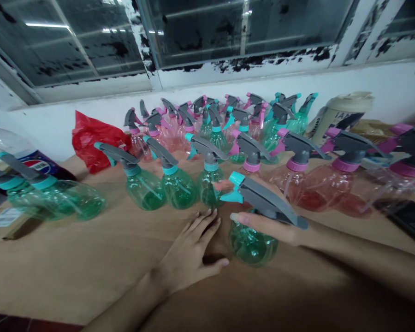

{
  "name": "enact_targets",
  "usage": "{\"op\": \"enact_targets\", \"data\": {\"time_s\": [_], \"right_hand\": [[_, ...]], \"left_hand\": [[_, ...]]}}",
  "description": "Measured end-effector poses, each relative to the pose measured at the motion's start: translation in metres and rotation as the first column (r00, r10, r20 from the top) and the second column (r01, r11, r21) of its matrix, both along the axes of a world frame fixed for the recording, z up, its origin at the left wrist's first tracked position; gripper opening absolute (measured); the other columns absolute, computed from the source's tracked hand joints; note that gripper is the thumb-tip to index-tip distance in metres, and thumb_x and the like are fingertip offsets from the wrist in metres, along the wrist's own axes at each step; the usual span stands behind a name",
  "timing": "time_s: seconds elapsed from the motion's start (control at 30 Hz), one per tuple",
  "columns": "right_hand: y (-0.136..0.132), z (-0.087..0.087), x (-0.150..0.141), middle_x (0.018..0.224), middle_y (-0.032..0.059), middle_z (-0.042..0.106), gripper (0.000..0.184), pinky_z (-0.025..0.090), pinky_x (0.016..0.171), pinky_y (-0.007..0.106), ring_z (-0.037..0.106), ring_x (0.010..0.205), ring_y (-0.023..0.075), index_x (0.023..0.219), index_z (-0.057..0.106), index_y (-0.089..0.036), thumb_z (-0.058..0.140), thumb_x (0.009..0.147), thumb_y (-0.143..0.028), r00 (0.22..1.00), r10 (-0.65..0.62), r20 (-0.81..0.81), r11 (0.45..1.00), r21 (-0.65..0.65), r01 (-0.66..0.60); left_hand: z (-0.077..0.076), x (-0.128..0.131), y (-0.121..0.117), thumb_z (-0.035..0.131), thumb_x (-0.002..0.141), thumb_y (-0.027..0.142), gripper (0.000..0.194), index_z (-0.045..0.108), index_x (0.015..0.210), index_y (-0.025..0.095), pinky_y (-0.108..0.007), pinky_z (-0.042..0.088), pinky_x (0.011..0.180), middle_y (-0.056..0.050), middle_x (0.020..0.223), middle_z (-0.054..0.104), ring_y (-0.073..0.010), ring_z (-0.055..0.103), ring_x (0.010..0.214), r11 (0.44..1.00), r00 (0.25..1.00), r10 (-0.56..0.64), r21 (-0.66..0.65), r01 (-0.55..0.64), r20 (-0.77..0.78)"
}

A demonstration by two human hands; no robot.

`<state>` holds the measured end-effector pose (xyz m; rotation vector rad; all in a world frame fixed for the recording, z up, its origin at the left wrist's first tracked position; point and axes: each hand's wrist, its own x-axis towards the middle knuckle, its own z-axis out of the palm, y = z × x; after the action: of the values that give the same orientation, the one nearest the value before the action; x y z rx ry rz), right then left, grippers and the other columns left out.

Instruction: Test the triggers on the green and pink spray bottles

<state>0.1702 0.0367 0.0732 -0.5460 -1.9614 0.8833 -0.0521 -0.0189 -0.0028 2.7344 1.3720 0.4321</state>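
My right hand (pixel 263 223) is wrapped round the neck of a green spray bottle (pixel 252 242) with a grey trigger and teal nozzle, standing on the brown table (pixel 90 258). My left hand (pixel 190 251) lies flat on the table just left of that bottle, fingers stretched out and holding nothing. Right behind stands a row of green spray bottles (pixel 178 184) and pink spray bottles (pixel 299 177).
Several more green and pink bottles (pixel 214 120) crowd the back by the white wall. A red plastic bag (pixel 93 138) lies at back left, a cola bottle (pixel 34 159) at far left, a beige container (pixel 342 115) at back right, a dark phone (pixel 408 214) at right.
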Motion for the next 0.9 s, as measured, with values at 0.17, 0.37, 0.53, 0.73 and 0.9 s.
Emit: {"op": "enact_targets", "data": {"time_s": [0.17, 0.37, 0.53, 0.73, 0.9], "right_hand": [[0.0009, -0.0016, -0.0003, 0.109, 0.0034, 0.067, 0.039, 0.05, 0.084, 0.033, 0.064, 0.096, 0.0196, 0.116, 0.058, -0.025, 0.065, 0.078, -0.027, 1.0, 0.016, -0.016, 0.999, 0.028, -0.016], [0.0039, -0.0038, -0.0003, 0.105, 0.0029, 0.066, 0.036, 0.05, 0.083, 0.035, 0.063, 0.094, 0.0196, 0.115, 0.06, -0.027, 0.063, 0.079, -0.022, 0.999, 0.031, -0.029, 0.997, 0.072, -0.029], [0.002, -0.0029, 0.0017, 0.094, 0.0015, 0.067, 0.037, 0.051, 0.071, 0.033, 0.063, 0.076, 0.0176, 0.113, 0.061, -0.026, 0.06, 0.078, -0.014, 1.0, 0.018, 0.002, 0.999, 0.029, -0.018], [-0.0006, 0.001, 0.003, 0.072, -0.0022, 0.061, 0.021, 0.047, 0.064, 0.031, 0.058, 0.063, 0.0153, 0.088, 0.061, -0.025, 0.053, 0.074, -0.011, 0.999, 0.027, 0.023, 0.998, 0.048, -0.028], [-0.0007, 0.0047, 0.007, 0.072, -0.0017, 0.059, 0.015, 0.046, 0.063, 0.032, 0.056, 0.062, 0.0152, 0.079, 0.057, -0.023, 0.051, 0.071, -0.012, 0.995, 0.07, 0.069, 0.995, 0.071, -0.075]], "left_hand": [[-0.0003, 0.0003, 0.0, 0.059, 0.08, 0.053, 0.079, 0.027, 0.142, 0.015, -0.052, 0.037, 0.101, -0.018, 0.142, 0.04, -0.0344, 0.039, 0.128, 1.0, 0.999, 0.014, 0.023, -0.013, -0.036], [-0.0013, 0.0003, 0.0006, 0.06, 0.08, 0.053, 0.078, 0.031, 0.14, 0.014, -0.051, 0.035, 0.102, -0.018, 0.14, 0.042, -0.0338, 0.039, 0.128, 1.0, 0.999, 0.016, 0.024, -0.015, -0.04], [0.0004, 0.0005, 0.0011, 0.06, 0.08, 0.052, 0.077, 0.031, 0.141, 0.015, -0.051, 0.032, 0.105, -0.016, 0.143, 0.038, -0.0327, 0.035, 0.132, 1.0, 1.0, 0.008, -0.029, -0.009, -0.024], [-0.0009, -0.0002, 0.0005, 0.06, 0.081, 0.052, 0.078, 0.029, 0.142, 0.017, -0.05, 0.031, 0.106, -0.015, 0.146, 0.034, -0.0316, 0.032, 0.133, 0.998, 1.0, 0.01, -0.055, -0.01, -0.006], [-0.0014, -0.0008, 0.0012, 0.061, 0.08, 0.052, 0.078, 0.03, 0.142, 0.016, -0.051, 0.032, 0.105, -0.015, 0.144, 0.037, -0.0324, 0.035, 0.131, 0.999, 1.0, 0.006, -0.034, -0.006, -0.008]]}}
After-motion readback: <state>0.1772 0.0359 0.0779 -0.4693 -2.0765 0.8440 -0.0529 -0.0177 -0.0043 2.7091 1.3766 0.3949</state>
